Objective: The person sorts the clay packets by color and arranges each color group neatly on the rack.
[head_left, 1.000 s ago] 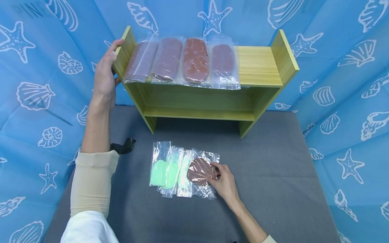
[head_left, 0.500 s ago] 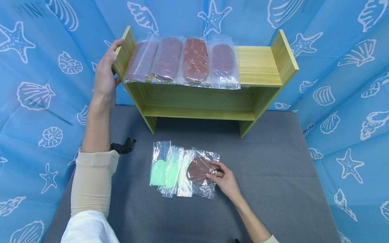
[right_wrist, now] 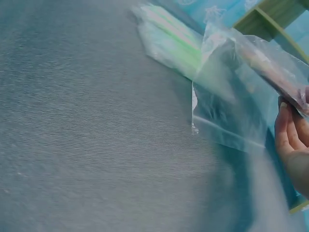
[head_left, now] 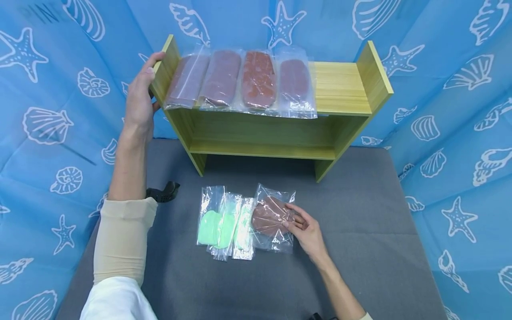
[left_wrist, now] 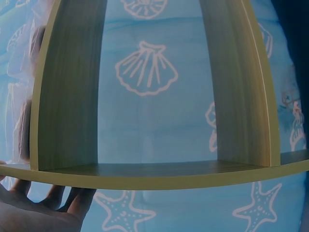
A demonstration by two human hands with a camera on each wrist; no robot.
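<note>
My right hand (head_left: 308, 229) pinches the right side of a clear plastic bag (head_left: 276, 242) with a flat brown piece (head_left: 269, 215) in it. In the right wrist view this bag (right_wrist: 231, 121) hangs above the table. To its left lie several clear bags with light green flat pieces (head_left: 216, 227), overlapping one another. My left hand (head_left: 140, 95) holds the left side panel of a wooden shelf (head_left: 262, 151), with a fingertip over its edge. In the left wrist view its fingers (left_wrist: 53, 195) go behind the panel, so their tips are hidden.
Several bags with long brown pieces (head_left: 222, 78) lie in a row on the shelf's top board. A bare stretch of that board (head_left: 342, 84) shows at right. A black object (head_left: 164, 193) is near the left forearm. Blue patterned cloth (head_left: 448, 133) surrounds the grey table (head_left: 360, 266).
The right hand has moved right with the bag of the brown piece, drawing it away from the green ones. The left hand stays on the shelf panel.
</note>
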